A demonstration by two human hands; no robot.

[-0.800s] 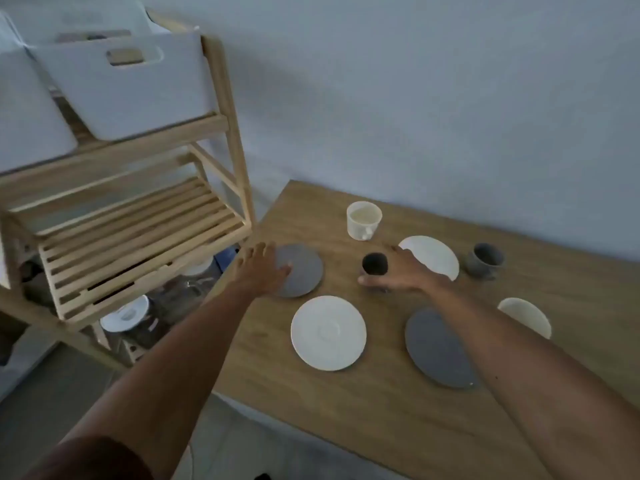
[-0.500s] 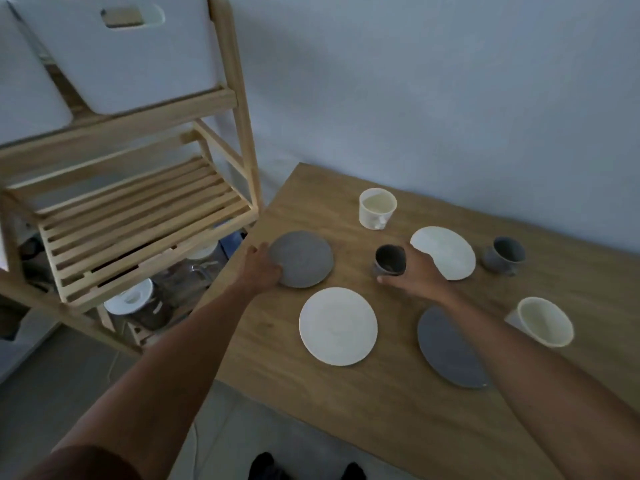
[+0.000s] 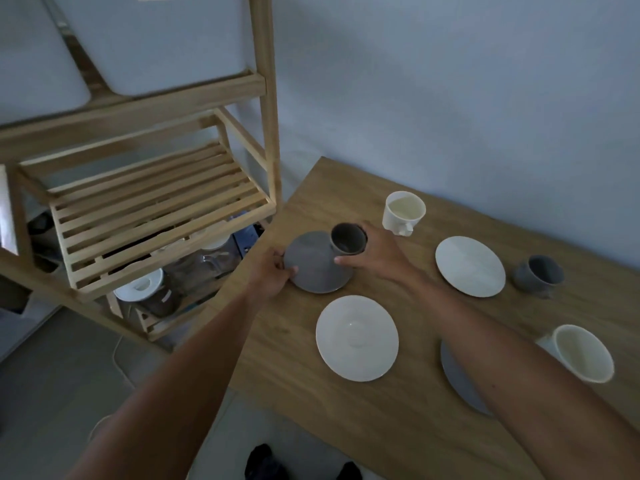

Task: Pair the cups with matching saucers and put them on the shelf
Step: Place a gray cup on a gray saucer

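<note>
My right hand (image 3: 379, 252) grips a dark grey cup (image 3: 348, 238) and holds it over the far edge of a grey saucer (image 3: 313, 266). My left hand (image 3: 272, 273) pinches that saucer's left rim at the table's left edge. Elsewhere on the table are a white saucer (image 3: 356, 337), another white saucer (image 3: 470, 265), a white cup (image 3: 403, 212), a second grey cup (image 3: 538, 276), a white cup (image 3: 583, 353) at the right, and a grey saucer (image 3: 460, 379) partly hidden under my right arm. The wooden shelf (image 3: 156, 209) stands to the left.
White bins (image 3: 156, 43) fill the shelf's top tier. Jars and a white dish (image 3: 138, 289) sit on its lowest tier. The wooden table (image 3: 398, 420) meets a white wall behind. The slatted middle tier holds nothing.
My right hand lifted the dark grey cup and carried it left to the grey saucer. My left hand closed on the saucer's rim. The camera moved closer.
</note>
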